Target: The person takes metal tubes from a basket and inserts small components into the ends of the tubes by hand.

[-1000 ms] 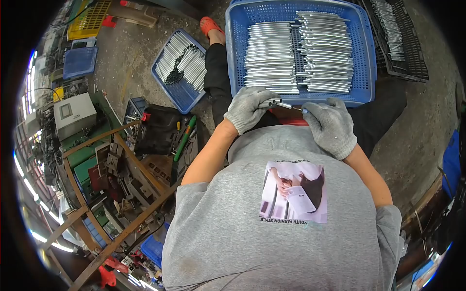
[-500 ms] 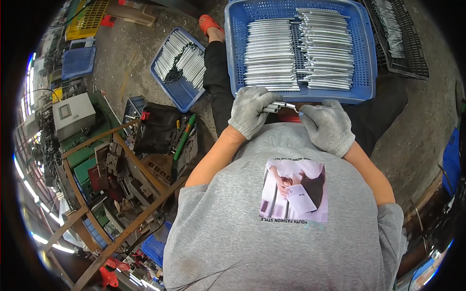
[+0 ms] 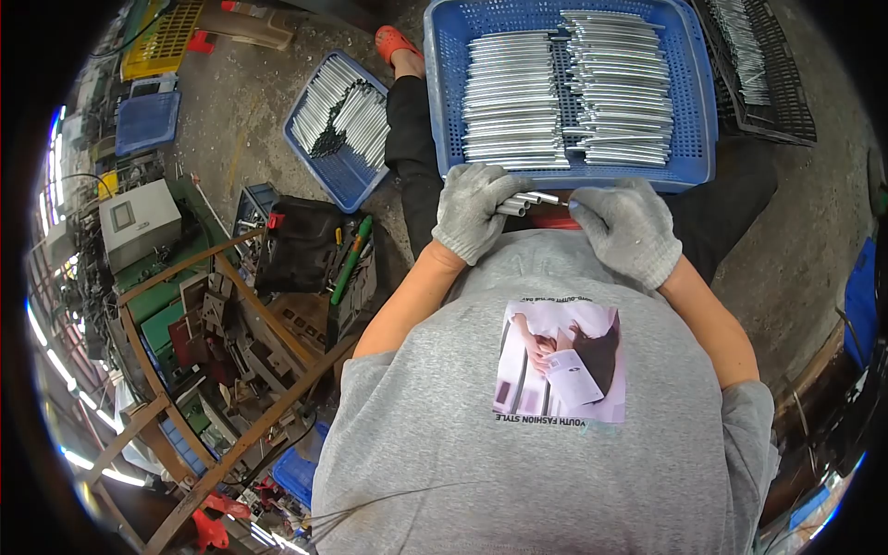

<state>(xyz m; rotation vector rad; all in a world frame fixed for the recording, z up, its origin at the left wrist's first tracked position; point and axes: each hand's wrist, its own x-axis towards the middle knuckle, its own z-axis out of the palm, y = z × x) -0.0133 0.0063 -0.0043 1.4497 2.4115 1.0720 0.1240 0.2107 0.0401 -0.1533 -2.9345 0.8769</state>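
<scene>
Clasping several metal tubes (image 3: 514, 207) in the gloved left hand (image 3: 474, 215), just beside the near edge of the blue basket (image 3: 692, 111). Pinching narrowly with the gloved right hand (image 3: 634, 231) near these tubes; cannot tell if on anything. Can see 2 tube stacks (image 3: 618, 92) inside the basket.

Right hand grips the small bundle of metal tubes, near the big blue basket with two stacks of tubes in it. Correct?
Wrong hand: the left hand grips the small bundle of metal tubes, as the head view shows. It is near the big blue basket with two stacks of tubes in it.
</scene>
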